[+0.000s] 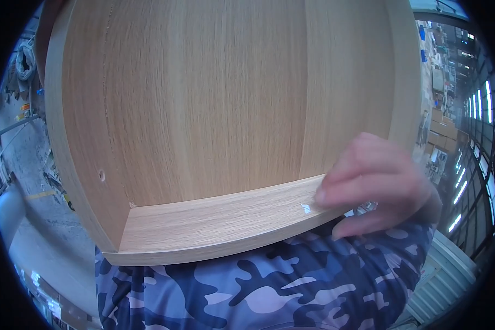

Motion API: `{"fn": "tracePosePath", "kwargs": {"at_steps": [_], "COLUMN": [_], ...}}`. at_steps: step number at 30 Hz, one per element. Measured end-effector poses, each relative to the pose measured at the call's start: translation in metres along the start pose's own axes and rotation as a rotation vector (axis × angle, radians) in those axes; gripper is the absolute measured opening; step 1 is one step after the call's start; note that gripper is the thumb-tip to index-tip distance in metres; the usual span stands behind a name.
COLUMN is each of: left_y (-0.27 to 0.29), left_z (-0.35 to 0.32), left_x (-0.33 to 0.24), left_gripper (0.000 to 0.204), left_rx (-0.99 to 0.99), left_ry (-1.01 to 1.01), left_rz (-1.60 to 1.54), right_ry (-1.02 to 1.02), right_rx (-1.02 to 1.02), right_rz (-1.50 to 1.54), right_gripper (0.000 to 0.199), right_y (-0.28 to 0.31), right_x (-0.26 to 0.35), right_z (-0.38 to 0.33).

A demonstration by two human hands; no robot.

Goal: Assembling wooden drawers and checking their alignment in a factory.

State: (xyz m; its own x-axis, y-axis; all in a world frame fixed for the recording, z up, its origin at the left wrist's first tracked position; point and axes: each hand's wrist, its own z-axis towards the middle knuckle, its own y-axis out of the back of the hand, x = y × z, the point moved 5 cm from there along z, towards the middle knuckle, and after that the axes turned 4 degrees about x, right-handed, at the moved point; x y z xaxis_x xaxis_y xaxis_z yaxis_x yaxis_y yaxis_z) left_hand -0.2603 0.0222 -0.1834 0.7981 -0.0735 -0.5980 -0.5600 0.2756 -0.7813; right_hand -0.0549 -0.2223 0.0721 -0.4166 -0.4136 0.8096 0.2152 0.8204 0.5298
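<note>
Cabinet: I see the open wooden cabinet [214, 110] held close against the chest.
Right hand [377, 184]: fingers [341, 193] together, pinching its lower front edge.
Left hand: out of sight.
Risk: I judge the thin pinch could slip, tipping the cabinet.

This is a large workshop or factory hall, likely for furniture. At three o'clock, tall windows [474, 165] run along a high wall, with stacked cardboard boxes [443, 129] and cluttered work stations just beside them at two o'clock. At nine o'clock lies a bare concrete floor [25, 159], and a light wooden cabinet [214, 110] fills the centre.
</note>
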Motion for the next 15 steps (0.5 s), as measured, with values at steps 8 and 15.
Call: {"fn": "tracePosePath", "kwargs": {"at_steps": [8, 15], "left_y": [-0.024, -0.037], "left_z": [0.026, 0.033], "left_x": [0.007, -0.017], "left_gripper": [0.072, 0.075], "left_rx": [0.144, 0.227], "left_ry": [-0.07, -0.143], "left_rz": [-0.028, 0.034], "right_ry": [0.086, -0.027], "right_rx": [-0.004, -0.027], "right_rz": [-0.083, 0.047], "right_gripper": [0.045, 0.054], "right_y": [-0.018, 0.003], "right_x": [0.004, 0.006], "right_z": [0.012, 0.007]}}
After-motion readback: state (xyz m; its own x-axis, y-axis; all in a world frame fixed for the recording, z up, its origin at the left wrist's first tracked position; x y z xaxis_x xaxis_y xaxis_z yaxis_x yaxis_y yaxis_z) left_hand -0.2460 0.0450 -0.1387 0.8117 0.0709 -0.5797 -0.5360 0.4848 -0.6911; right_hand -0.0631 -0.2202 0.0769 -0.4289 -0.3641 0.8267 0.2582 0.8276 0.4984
